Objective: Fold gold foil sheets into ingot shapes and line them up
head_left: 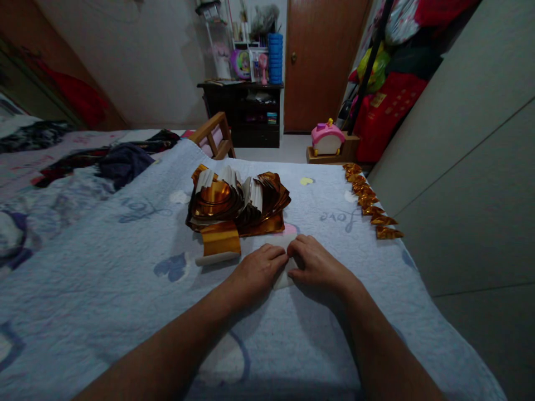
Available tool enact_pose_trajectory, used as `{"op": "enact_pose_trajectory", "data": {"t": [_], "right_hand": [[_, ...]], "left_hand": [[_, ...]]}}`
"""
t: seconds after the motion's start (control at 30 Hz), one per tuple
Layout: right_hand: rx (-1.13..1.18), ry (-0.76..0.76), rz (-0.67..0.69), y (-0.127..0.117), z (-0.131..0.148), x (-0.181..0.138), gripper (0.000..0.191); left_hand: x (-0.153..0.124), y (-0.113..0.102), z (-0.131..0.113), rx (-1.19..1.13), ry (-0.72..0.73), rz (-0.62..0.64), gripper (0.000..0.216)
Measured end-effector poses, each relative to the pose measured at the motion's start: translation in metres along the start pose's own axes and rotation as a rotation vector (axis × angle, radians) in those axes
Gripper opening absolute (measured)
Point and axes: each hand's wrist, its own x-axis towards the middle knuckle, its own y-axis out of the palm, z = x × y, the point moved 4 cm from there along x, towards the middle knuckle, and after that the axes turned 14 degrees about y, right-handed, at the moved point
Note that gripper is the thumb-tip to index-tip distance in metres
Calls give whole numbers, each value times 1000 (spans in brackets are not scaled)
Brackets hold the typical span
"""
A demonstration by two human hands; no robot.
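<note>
A small pale sheet of paper [283,280] lies on the quilt in front of me, partly covered by my fingers. My left hand [259,268] presses on its left side, fingers close together. From the other side my right hand [314,260] pinches the paper with thumb and fingertips, close to the left fingertips. Just beyond, to the left, is a pile of gold foil papers [221,200] with white backs, bent into curved stacks. One gold sheet [221,238] with a curled white edge lies at the pile's front. A row of folded gold foil pieces [366,199] runs along the right edge.
The blue quilt [167,323] covers the surface under my hands. Clothes [125,164] lie to the left. Beyond the far edge are a wooden chair back [215,133], a dark cabinet [254,120] and a pink toy [327,138]. A pale panel [468,167] stands close on the right.
</note>
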Motion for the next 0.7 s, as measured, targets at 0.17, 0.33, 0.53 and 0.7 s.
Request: {"op": "enact_pose_trajectory", "data": {"t": [0.17, 0.33, 0.53, 0.7], "right_hand": [[-51, 1, 64, -1, 0, -2, 32], [-32, 3, 74, -1, -2, -1, 31], [-19, 17, 70, -2, -3, -1, 29], [-50, 11, 94, -2, -3, -2, 32]], "left_hand": [[-6, -11, 6, -150, 47, 1, 48], [-10, -20, 7, -205, 80, 10, 57], [-8, -25, 1, -139, 85, 18, 45], [-7, -26, -13, -60, 89, 74, 35]]}}
